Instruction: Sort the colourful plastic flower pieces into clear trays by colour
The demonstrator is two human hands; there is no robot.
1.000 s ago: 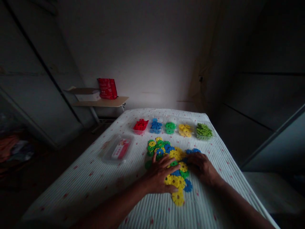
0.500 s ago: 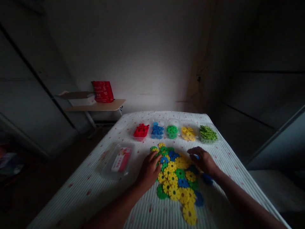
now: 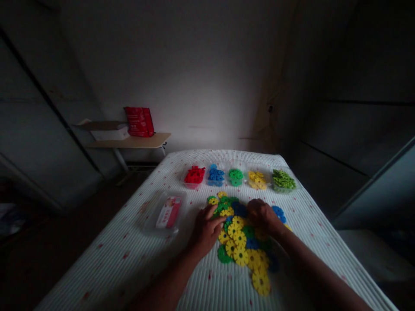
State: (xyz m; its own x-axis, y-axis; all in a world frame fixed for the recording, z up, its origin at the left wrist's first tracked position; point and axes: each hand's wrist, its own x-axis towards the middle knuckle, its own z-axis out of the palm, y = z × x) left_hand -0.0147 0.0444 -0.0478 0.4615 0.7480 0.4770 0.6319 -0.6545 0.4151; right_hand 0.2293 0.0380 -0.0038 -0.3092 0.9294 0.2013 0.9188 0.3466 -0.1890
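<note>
Head view, dim light. We see a heap of slotted plastic discs [image 3: 240, 238] in yellow, green and blue, lying loose and overlapping on a ribbed white cover [image 3: 129, 259] flecked with red. The heap stretches from the near middle, where a yellow disc [image 3: 261, 283] lies at its tip, to a small yellow disc [image 3: 222, 195] at the far end. A green disc [image 3: 224, 255] sits on its lower left edge.

Left hand [image 3: 203, 231]: at the heap's left edge, fingers parted and loosely bent, tips at the outer discs; we make out nothing gripped. Right hand [image 3: 261, 214]: on the heap's far right part, fingers bent downward and largely hidden. We cannot tell whether they grasp a disc. Just right of this hand, blue discs [image 3: 278, 213] lie on the cover; the forearm crosses above the heap's right side, in shadow.

Beyond the heap we note a row of five clear tubs [image 3: 192, 186], left to right: red pieces [image 3: 195, 174], blue pieces [image 3: 216, 176], green pieces [image 3: 236, 176], yellow pieces [image 3: 257, 179], light green pieces [image 3: 283, 179]. Left of the heap, well apart from the tubs, lies a clear plastic container [image 3: 150, 219] with a pink and white label [image 3: 168, 211].

Back left, against the wall: a small desk [image 3: 149, 140] bearing a white box [image 3: 112, 132] and, beside it, a red bag [image 3: 139, 122].
</note>
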